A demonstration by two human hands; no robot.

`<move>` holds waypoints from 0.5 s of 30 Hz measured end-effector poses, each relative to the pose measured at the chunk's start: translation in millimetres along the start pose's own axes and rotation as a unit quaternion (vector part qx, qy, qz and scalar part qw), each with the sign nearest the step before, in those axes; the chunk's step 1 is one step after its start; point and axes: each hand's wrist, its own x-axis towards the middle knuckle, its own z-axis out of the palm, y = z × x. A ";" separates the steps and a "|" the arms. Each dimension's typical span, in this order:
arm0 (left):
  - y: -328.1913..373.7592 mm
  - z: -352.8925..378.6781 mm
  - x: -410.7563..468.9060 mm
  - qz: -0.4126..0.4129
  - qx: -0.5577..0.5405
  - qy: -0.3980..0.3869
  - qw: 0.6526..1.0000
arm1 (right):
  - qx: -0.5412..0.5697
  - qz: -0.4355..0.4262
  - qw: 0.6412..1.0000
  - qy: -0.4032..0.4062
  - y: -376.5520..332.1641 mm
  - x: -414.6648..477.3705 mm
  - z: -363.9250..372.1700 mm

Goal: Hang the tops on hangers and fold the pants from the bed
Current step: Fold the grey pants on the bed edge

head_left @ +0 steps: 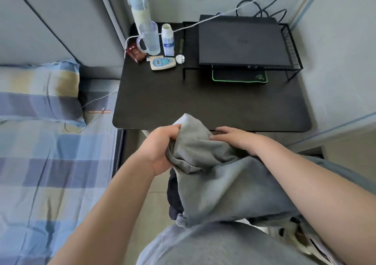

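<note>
A grey garment (213, 179) hangs bunched in front of my body, just before the near edge of the black desk (203, 106). My left hand (160, 146) grips its upper left fold, fingers curled into the cloth. Resting on the garment's right side, my right hand (236, 138) has its fingertips tucked against the fabric near the top. A darker piece of clothing (175, 195) shows beneath the grey one. Whether the grey garment is a top or pants cannot be told. No hanger is in view.
The bed (50, 173) with a blue checked sheet and a pillow (38, 93) lies to the left. On the desk stand a laptop (242, 43) on a wire rack, a clear jug (149, 38), a bottle (167, 39), a small device (162, 62) and cables.
</note>
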 end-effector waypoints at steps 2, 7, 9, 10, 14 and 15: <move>3.6 8.6 -26.8 0.045 -0.002 -0.007 0.999 | 0.066 -0.055 0.996 -0.031 -7.5 -22.8 -2.0; -6.6 30.0 -100.2 0.162 -0.030 0.005 0.986 | 0.133 -0.216 0.965 -0.068 -18.9 -97.1 -1.7; -20.8 36.6 -124.5 0.197 -0.053 0.034 0.978 | 0.169 -0.262 0.947 -0.084 -18.2 -123.7 -0.8; -28.5 38.4 -135.9 0.210 -0.060 0.052 0.974 | 0.186 -0.275 0.939 -0.091 -17.7 -136.7 -0.1; -61.8 40.9 -173.9 0.248 -0.069 0.079 0.963 | 0.214 -0.319 0.918 -0.100 -17.2 -186.2 9.6; -69.6 42.9 -183.0 0.259 -0.060 0.091 0.960 | 0.209 -0.334 0.915 -0.084 -18.1 -197.3 13.4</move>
